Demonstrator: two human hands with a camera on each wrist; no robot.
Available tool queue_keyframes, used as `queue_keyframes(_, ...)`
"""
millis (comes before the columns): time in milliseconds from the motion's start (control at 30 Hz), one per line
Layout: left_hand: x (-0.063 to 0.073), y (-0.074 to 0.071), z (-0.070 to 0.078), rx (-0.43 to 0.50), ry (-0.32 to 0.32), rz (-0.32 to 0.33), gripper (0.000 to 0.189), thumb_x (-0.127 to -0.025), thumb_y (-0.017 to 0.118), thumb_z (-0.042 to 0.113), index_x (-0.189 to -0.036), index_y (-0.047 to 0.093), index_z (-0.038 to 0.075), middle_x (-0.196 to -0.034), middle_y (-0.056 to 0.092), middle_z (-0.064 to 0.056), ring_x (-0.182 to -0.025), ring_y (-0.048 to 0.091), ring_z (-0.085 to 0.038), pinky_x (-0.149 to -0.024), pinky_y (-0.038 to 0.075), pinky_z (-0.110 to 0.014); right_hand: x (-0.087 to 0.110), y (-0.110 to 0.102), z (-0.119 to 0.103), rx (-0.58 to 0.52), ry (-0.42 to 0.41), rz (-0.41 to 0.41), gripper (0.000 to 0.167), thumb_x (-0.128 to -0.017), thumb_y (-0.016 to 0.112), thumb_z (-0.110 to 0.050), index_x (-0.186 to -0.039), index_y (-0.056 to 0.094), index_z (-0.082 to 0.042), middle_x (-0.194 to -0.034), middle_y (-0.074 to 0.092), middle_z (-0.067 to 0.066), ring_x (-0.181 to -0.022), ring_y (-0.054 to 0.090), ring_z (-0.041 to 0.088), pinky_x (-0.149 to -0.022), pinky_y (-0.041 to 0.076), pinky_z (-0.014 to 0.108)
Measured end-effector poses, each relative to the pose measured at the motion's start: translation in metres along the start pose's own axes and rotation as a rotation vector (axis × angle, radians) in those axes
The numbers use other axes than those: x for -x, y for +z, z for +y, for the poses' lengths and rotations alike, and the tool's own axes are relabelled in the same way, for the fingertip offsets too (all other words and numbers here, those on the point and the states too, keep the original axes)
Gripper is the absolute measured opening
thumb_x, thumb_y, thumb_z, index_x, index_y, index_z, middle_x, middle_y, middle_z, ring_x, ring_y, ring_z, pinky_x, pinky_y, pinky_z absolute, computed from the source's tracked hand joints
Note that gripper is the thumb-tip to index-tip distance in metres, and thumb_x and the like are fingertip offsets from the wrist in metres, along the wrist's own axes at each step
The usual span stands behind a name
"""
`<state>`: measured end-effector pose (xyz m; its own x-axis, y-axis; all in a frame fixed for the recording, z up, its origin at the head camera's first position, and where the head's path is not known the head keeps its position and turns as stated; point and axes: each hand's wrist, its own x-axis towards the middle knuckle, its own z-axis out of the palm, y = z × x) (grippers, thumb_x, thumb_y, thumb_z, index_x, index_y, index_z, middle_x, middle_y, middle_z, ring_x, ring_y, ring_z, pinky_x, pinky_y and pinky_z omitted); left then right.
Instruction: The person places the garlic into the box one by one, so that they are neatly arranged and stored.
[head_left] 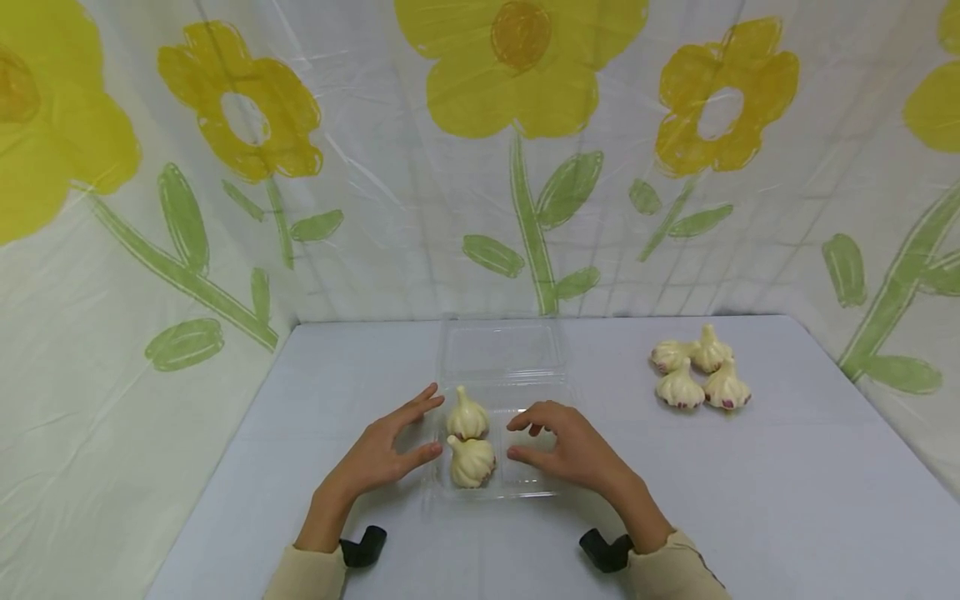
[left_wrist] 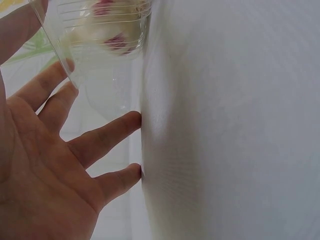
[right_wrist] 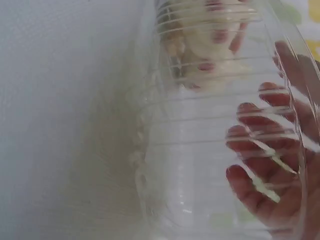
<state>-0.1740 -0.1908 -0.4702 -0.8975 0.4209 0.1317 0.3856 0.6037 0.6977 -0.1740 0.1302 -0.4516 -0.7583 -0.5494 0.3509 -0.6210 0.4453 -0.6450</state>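
Observation:
An open clear plastic clamshell container (head_left: 525, 495) lies at the middle of the table, its lid (head_left: 502, 350) folded back away from me. Two garlic bulbs (head_left: 472, 465) sit one behind the other in its left half. My left hand (head_left: 382, 450) is at the container's left side, fingers spread, with fingertips (left_wrist: 70, 65) right at the rim in the left wrist view. Over the right half hovers my right hand (head_left: 570, 446), fingers loosely bent with nothing between them. In the right wrist view its fingers (right_wrist: 245, 137) show through the clear ribbed wall.
Several more garlic bulbs (head_left: 681, 387) stand clustered at the back right of the white-covered table (head_left: 337, 358). A hanging sheet (head_left: 360, 250) painted with yellow flowers closes off the far side. Black wrist mounts (head_left: 365, 547) sit at both sleeves.

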Motion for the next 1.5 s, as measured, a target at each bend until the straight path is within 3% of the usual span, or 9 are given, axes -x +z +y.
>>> queue_keyframes(300,0.0,0.001,-0.002,-0.007,-0.006,-0.002,0.069,-0.093,0.073,0.045,-0.154,0.047,0.026,-0.167,0.03,0.013,-0.144,0.049,-0.026,-0.116,0.036,-0.062,0.003,-0.014,0.01,0.135,0.052,0.171,0.028,-0.083,0.086,-0.027,-0.108,0.076,-0.021,-0.107,0.076,-0.004,-0.1,0.061,0.023,-0.09,0.046,0.044)
queue_keyframes(533,-0.001,0.0,-0.001,-0.004,0.005,-0.001,0.068,-0.093,0.073,0.042,-0.154,0.047,0.024,-0.167,0.03,0.012,-0.141,0.052,-0.028,-0.116,0.036,-0.063,0.007,-0.03,0.024,0.188,0.141,0.277,0.03,-0.083,0.085,-0.022,-0.111,0.077,-0.016,-0.109,0.077,0.002,-0.104,0.061,0.025,-0.092,0.045,0.051)
queue_keyframes(767,0.0,-0.001,-0.001,-0.006,0.008,-0.006,0.069,-0.094,0.072,0.045,-0.154,0.046,0.024,-0.167,0.03,0.012,-0.141,0.053,-0.028,-0.115,0.036,-0.063,0.014,-0.047,0.038,0.197,0.237,0.359,0.033,-0.086,0.082,-0.016,-0.116,0.074,-0.006,-0.108,0.075,0.013,-0.098,0.063,0.032,-0.085,0.047,0.047)
queue_keyframes(1033,-0.001,-0.001,-0.002,0.003,0.016,-0.008,0.069,-0.093,0.073,0.043,-0.154,0.047,0.023,-0.168,0.031,0.006,-0.142,0.051,-0.029,-0.116,0.036,-0.063,0.027,-0.07,0.055,0.174,0.356,0.426,0.036,-0.091,0.078,-0.016,-0.123,0.069,-0.003,-0.113,0.071,0.021,-0.101,0.065,0.04,-0.089,0.051,0.057)
queue_keyframes(1367,0.0,-0.001,-0.003,0.003,0.007,-0.009,0.069,-0.094,0.071,0.047,-0.154,0.046,0.024,-0.167,0.029,0.012,-0.142,0.051,-0.028,-0.116,0.036,-0.064,0.047,-0.097,0.067,0.185,0.488,0.529,0.04,-0.092,0.077,-0.018,-0.127,0.067,-0.001,-0.122,0.069,0.022,-0.101,0.063,0.036,-0.087,0.044,0.04)
queue_keyframes(1500,-0.001,0.0,-0.003,0.006,0.011,-0.008,0.069,-0.094,0.072,0.046,-0.154,0.046,0.024,-0.167,0.029,0.012,-0.141,0.052,-0.029,-0.116,0.036,-0.064,0.056,-0.108,0.071,0.193,0.557,0.529,0.045,-0.094,0.075,-0.024,-0.131,0.065,-0.001,-0.126,0.067,0.023,-0.105,0.062,0.037,-0.083,0.044,0.039)
